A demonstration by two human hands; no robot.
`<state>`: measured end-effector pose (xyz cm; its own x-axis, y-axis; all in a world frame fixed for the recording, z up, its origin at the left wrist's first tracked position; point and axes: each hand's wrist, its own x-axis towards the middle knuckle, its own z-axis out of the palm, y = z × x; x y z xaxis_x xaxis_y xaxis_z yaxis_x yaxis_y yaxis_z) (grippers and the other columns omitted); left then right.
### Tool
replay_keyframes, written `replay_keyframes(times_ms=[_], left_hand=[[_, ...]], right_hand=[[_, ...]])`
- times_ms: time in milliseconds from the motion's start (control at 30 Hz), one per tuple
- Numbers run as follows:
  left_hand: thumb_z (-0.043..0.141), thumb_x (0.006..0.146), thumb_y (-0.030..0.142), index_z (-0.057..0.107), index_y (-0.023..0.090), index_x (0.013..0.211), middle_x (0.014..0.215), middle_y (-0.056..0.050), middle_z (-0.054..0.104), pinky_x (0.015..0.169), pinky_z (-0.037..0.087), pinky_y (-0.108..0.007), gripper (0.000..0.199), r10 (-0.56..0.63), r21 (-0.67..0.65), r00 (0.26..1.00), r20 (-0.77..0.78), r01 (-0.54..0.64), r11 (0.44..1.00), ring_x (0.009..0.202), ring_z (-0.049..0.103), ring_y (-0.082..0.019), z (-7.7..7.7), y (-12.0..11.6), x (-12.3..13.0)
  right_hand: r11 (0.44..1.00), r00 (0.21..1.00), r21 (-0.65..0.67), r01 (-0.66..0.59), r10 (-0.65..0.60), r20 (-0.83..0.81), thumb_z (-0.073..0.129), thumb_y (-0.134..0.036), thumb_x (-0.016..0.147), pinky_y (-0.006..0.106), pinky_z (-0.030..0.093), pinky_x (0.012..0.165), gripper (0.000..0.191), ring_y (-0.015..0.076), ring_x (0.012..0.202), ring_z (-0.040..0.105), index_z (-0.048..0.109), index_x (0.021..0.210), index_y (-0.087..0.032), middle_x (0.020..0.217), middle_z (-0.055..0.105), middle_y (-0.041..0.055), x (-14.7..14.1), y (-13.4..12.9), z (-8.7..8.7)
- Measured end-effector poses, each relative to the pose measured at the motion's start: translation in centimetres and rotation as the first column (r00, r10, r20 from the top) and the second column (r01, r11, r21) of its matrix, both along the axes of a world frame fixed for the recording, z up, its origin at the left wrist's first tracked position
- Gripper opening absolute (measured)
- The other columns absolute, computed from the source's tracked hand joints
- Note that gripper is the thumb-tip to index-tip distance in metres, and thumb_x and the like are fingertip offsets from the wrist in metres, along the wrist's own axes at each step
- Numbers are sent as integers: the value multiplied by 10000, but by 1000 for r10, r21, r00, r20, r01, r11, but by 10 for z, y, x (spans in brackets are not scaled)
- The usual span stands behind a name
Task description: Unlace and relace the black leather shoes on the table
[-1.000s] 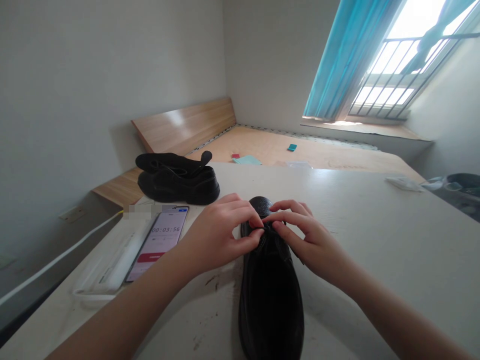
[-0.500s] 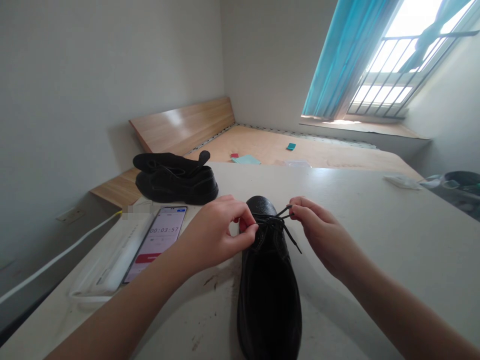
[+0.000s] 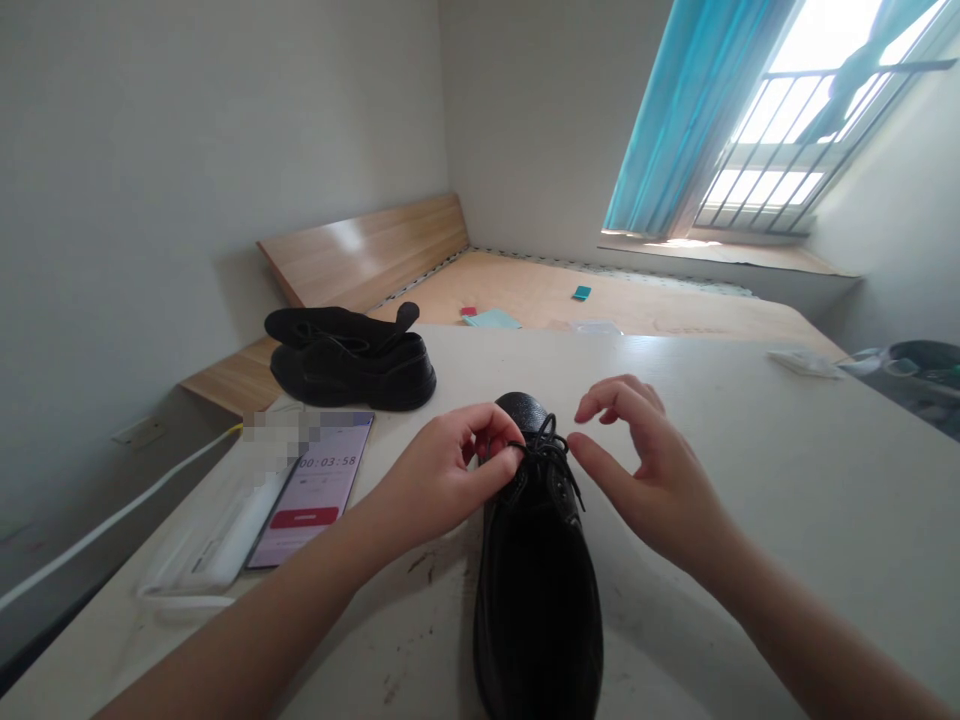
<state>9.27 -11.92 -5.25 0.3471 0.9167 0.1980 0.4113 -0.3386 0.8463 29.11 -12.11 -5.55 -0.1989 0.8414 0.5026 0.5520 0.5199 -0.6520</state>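
A black lace-up shoe stands on the white table, its toe pointing away from me and its opening towards me. Thin black shoelaces lie in loops over its front, with a loose end hanging down the right side. My left hand is at the left of the laces, thumb and forefinger pinched on a lace. To the right, my right hand has its fingers spread apart and holds nothing; the thumb tip is close beside the laces, and I cannot tell whether it touches them.
Another black shoe with dark insoles or cloth on top sits at the back left. Nearer is a phone showing a timer, beside a clear plastic case and a white cable. Behind the table is a bed board.
My right hand has let go of the lace it was pulling to the right and opened its fingers. The lace loop now rests on the shoe. My left hand keeps its pinch.
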Motion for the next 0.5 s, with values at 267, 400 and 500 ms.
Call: replay_keyframes(times_ms=[267, 400, 500], left_hand=[[553, 803, 246, 580, 172, 794, 694, 33, 554, 566, 386, -227, 80, 2, -11, 1000, 16, -2, 1000, 641, 489, -108, -4, 1, 0], [555, 793, 246, 580, 172, 783, 688, 33, 547, 567, 379, -231, 78, 5, -22, 1000, 21, -4, 1000, 638, 485, -109, -4, 1, 1], [553, 792, 248, 579, 170, 777, 683, 31, 544, 568, 378, -232, 83, 10, -31, 1000, 20, -9, 999, 637, 489, -111, -4, 0, 1]], right_hand=[[998, 961, 7, -65, 61, 269, 678, -242, 751, 383, 443, 769, 162, 230, 902, 465, 518, 758, -213, 874, 528, 45, -18, -25, 6], [994, 945, 96, -49, 15, 326, 605, -229, 818, 396, 450, 775, 60, 231, 905, 474, 550, 807, -208, 903, 538, 62, -17, -24, 2], [984, 925, 176, -33, -36, 378, 600, -219, 814, 416, 456, 774, 40, 241, 903, 482, 574, 823, -190, 907, 547, 77, -15, -23, 2]])
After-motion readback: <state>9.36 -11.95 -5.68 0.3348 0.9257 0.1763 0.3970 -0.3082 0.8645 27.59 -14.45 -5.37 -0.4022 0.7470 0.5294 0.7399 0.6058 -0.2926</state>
